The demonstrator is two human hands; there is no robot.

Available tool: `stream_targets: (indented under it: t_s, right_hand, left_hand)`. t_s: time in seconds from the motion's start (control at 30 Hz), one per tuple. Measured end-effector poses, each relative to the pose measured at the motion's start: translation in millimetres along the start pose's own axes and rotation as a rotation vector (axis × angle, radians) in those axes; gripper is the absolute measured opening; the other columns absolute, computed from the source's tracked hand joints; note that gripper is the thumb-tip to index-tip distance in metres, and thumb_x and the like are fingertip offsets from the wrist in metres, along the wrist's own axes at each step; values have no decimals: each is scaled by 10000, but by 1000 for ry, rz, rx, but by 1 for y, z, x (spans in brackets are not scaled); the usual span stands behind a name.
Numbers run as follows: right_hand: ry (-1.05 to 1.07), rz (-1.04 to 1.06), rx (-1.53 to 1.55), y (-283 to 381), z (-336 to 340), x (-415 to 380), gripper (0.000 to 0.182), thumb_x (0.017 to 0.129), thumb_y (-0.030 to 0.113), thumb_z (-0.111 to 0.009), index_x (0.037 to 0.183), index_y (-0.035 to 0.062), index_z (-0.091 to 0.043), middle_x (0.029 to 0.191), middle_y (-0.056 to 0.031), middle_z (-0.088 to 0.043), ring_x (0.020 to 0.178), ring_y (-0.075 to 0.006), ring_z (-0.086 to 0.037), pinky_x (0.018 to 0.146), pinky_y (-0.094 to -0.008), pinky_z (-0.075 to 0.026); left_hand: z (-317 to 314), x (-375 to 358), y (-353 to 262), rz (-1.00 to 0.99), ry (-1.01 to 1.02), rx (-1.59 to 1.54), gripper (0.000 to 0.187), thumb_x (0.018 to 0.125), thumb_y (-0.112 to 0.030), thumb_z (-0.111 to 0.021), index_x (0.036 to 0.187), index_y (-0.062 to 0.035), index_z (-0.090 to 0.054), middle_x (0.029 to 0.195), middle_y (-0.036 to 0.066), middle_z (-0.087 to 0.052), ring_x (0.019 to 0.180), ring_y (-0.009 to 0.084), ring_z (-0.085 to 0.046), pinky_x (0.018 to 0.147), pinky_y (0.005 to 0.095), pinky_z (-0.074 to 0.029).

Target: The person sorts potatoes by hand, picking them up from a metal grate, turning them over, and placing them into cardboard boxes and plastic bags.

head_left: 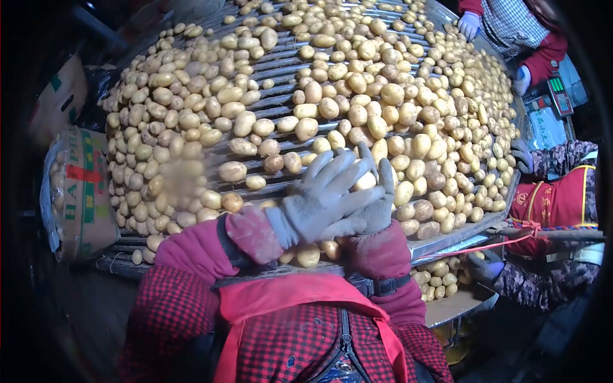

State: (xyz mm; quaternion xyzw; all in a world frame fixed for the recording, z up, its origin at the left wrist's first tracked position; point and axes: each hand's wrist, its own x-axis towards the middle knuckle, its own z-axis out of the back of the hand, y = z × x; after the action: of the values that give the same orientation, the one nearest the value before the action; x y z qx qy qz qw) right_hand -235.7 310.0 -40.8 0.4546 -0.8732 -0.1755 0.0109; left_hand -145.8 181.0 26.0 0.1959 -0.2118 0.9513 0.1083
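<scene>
In grey work gloves, my two hands meet at the near side of a slatted table (274,112) covered with potatoes. My left hand (322,198) is open, its fingers stretched apart and slanting across my right hand. The right hand (378,207) has its fingers extended away from me, open, with its palm partly hidden behind the left fingers. A pale potato (365,181) shows between the fingers of both hands. More loose potatoes (308,255) lie just under my wrists at the table's near edge.
A printed carton of potatoes (83,191) stands at left. At right, a person in a red apron (549,204) has one gloved hand by the table and another (486,267) over a lower box of potatoes (440,277). Another person's glove (469,25) rests at the far right, near a scale display (560,96).
</scene>
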Motion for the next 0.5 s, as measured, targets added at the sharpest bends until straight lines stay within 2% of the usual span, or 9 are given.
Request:
stream_targets:
  t_s: [0.03, 0.07, 0.1, 0.2, 0.27, 0.37, 0.4, 0.43, 0.5]
  right_hand:
    - [126, -59, 262, 4, -5, -2, 621, 1119, 457, -353, 1646, 131, -311, 1660, -171, -380, 1520, -271, -385, 1275, -496, -279]
    - [-100, -3, 131, 1, -12, 0, 663, 1096, 517, -395, 1639, 142, -332, 1643, -195, -395, 1434, -300, -479, 1135, -464, -469]
    - [-97, -8, 131, 5, -6, 0, 663, 1096, 517, -395, 1639, 142, -332, 1643, -195, -395, 1434, -300, -479, 1135, -464, -469]
    - [-189, -74, 129, 15, -12, 3, 681, 1080, 518, -430, 1648, 166, -304, 1628, -234, -397, 1192, -325, -620, 630, -284, -558]
    - [-155, -79, 145, 14, -5, 5, 679, 1082, 518, -427, 1648, 163, -305, 1627, -233, -400, 1198, -328, -619, 637, -290, -561]
    - [-131, -88, 140, 17, 2, 3, 679, 1083, 527, -416, 1646, 161, -313, 1629, -231, -399, 1198, -330, -621, 644, -295, -562]
    - [-121, -92, 142, 18, 1, 4, 677, 1084, 530, -410, 1645, 162, -318, 1626, -230, -406, 1208, -328, -621, 648, -292, -562]
    - [-118, -100, 147, 18, 1, 2, 675, 1085, 533, -404, 1644, 163, -323, 1623, -228, -413, 1219, -327, -620, 652, -290, -562]
    - [-180, -45, 25, 17, -3, 1, 682, 1084, 550, -398, 1642, 164, -327, 1605, -221, -442, 1270, -338, -614, 679, -278, -567]
  left_hand:
    - [4, -7, -2, -8, -29, -9, 548, 933, -535, -657, 1319, -147, -675, 1372, 211, -568, 1252, 426, -554, 1071, 595, -389]
    - [8, -21, 1, 20, -31, 11, 554, 959, -551, -626, 1333, -145, -667, 1394, 229, -552, 1276, 438, -544, 1108, 582, -370]
    - [24, -28, 6, 107, 2, 5, 550, 961, -535, -632, 1339, -137, -663, 1408, 240, -546, 1297, 450, -532, 1135, 573, -359]
    - [44, -80, 51, 494, -29, 380, 729, 862, -403, -782, 1491, -131, -532, 1520, 243, -468, 1413, 447, -425, 1156, 565, -345]
    - [45, -111, 106, 829, -27, 381, 855, 886, -434, -762, 1610, -170, -391, 1620, 276, -362, 1455, 508, -369, 1171, 588, -336]
    - [11, -107, 130, 825, 135, 485, 811, 919, -504, -714, 1604, -204, -402, 1639, 299, -312, 1449, 528, -370, 1168, 598, -348]
    - [21, -75, 107, 957, 228, 298, 764, 946, -553, -659, 1597, -236, -416, 1647, 319, -277, 1446, 548, -372, 1165, 601, -364]
    - [20, -60, 97, 903, 317, 298, 799, 945, -589, -639, 1597, -186, -412, 1661, 323, -235, 1446, 565, -364, 1168, 609, -361]
    - [11, -57, 83, 569, 274, 126, 728, 958, -474, -677, 1561, -124, -465, 1618, 302, -350, 1421, 518, -441, 1161, 564, -402]
